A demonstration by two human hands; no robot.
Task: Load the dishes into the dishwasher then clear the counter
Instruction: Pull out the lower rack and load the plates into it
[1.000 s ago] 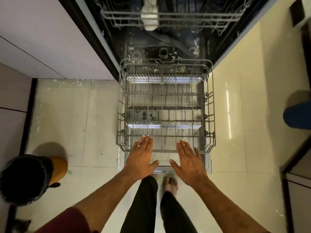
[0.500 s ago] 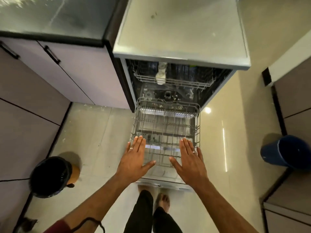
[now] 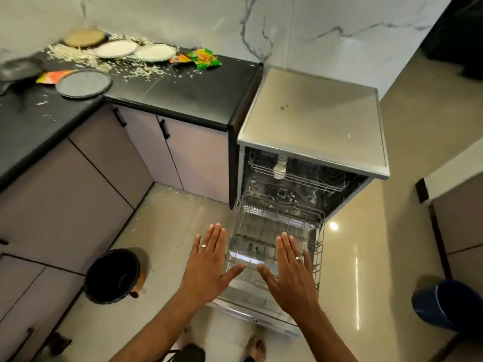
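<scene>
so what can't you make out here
- Pan, head view: blurred and cut by the left edge.
- Wrappers: print too blurred to read.
- Upper rack: back hidden under the dishwasher top.
- Blue bin: cut by the right edge.

Walls [image 3: 326,30]: white marble-look panels w/ grey veining. Floor [image 3: 366,257]: glossy cream tiles, reflecting a bright light spot [image 3: 333,226]; crumbs lay scattered near the cabinet base. Cabinets [image 3: 78,194]: pale mauve fronts w/ black bar handles [image 3: 164,129], L-shaped run along left and back. A dark round bin [image 3: 112,276] stood on the floor by the left cabinets. A blue bin [image 3: 449,307] sat at lower right, beside more mauve cabinetry [image 3: 460,220]. Far right corner was dark, detail not discernible.
</scene>
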